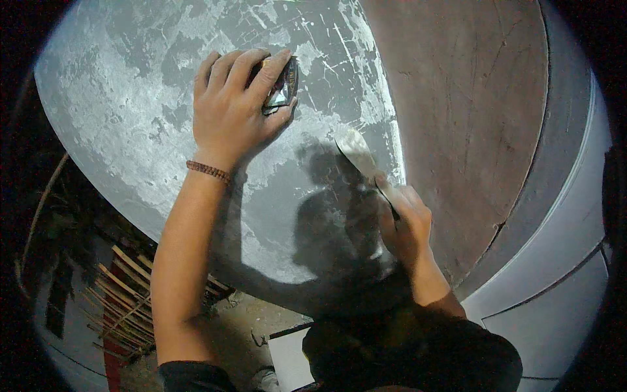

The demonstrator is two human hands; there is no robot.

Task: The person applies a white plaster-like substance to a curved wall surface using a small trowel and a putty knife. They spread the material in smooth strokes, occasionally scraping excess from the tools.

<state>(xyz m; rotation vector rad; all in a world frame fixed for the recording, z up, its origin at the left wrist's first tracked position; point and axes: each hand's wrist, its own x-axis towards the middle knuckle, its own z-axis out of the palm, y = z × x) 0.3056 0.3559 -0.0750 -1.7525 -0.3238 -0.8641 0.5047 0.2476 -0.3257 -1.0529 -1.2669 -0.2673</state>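
Note:
My left hand (235, 104), with a beaded bracelet at the wrist, rests on a mottled grey surface (117, 91) with white patches and scratches. Its fingers curl over a small dark, glossy flat object (282, 83) lying against the surface; exactly what it is I cannot make out. My right hand (405, 228) grips the handle of a metal putty knife (356, 150), its broad blade angled up and left over the surface, below and right of my left hand. Shadows of my head and arms fall beside the blade.
A brown panel (464, 98) borders the grey surface at the right, with curved pale-grey panels (542, 307) beyond it. Bamboo poles (124, 300) stand at the lower left. A white board (287, 359) and part of a foot (266, 379) show below.

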